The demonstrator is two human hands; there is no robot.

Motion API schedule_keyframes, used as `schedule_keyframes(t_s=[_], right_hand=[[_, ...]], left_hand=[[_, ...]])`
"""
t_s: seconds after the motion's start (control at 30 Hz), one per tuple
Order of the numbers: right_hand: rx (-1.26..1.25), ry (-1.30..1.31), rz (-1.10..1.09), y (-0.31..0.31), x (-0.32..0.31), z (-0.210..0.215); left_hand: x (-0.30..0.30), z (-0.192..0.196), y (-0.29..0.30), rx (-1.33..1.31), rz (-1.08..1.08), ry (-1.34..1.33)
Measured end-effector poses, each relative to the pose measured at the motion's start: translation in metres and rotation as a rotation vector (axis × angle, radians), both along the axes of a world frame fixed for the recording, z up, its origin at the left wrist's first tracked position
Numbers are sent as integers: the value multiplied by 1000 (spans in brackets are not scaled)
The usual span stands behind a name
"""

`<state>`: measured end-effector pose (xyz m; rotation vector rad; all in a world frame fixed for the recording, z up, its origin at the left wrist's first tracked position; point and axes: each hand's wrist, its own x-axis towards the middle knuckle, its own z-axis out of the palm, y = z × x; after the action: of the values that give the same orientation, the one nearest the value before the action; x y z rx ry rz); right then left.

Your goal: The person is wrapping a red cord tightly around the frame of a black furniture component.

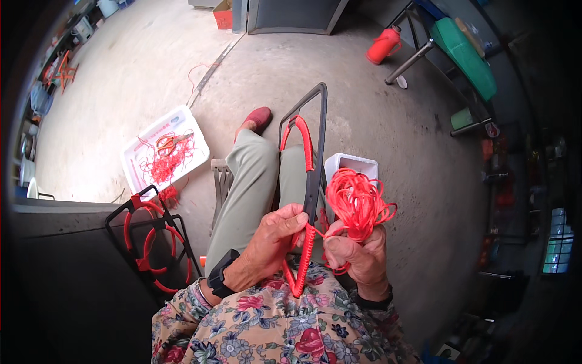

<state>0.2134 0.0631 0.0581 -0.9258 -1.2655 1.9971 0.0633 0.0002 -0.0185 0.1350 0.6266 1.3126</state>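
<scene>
A black frame (322,127) with a curved inner bar stands on edge over my lap, its lower end against my floral top. Red cord is wound tightly round the near part of its bar, and another red-wrapped stretch (306,142) lies farther up. My left hand (276,233) grips the frame just where the winding ends, thumb on top. My right hand (357,252) is closed round a looped bundle of red cord (357,203). From that hand a short strand runs taut to the winding on the frame. The fingers' undersides are hidden.
Left on the floor, a white tray (200,155) holds tangled red cord and orange-handled scissors (167,145). Similar red-wrapped black frames (145,236) lean by a dark surface at lower left. A white box (351,161) stands beyond the bundle; a red thermos (383,45) sits far right.
</scene>
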Motion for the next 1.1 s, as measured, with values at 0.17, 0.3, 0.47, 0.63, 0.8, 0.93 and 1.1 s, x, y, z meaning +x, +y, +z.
schedule_keyframes(t_s=[0.17,0.3,0.47,0.63,0.8,0.93,1.1], right_hand=[[51,-55,31,-1,2,1],[6,35,42,6,2,-7],[37,-198,53,40,12,-21],[278,-437,-30,86,34,-11],[1293,-498,196,100,-11,39],[1621,-812,677,87,-60,62],[1938,-642,671,91,-54,27]], left_hand=[[3,2,-2,-5,0,-6],[-1,5,2,5,4,-4],[-4,6,7,2,-17,27],[-7,9,12,29,-45,-34],[1,2,14,-60,-38,50],[12,10,20,-99,133,260],[22,13,21,-72,241,286]])
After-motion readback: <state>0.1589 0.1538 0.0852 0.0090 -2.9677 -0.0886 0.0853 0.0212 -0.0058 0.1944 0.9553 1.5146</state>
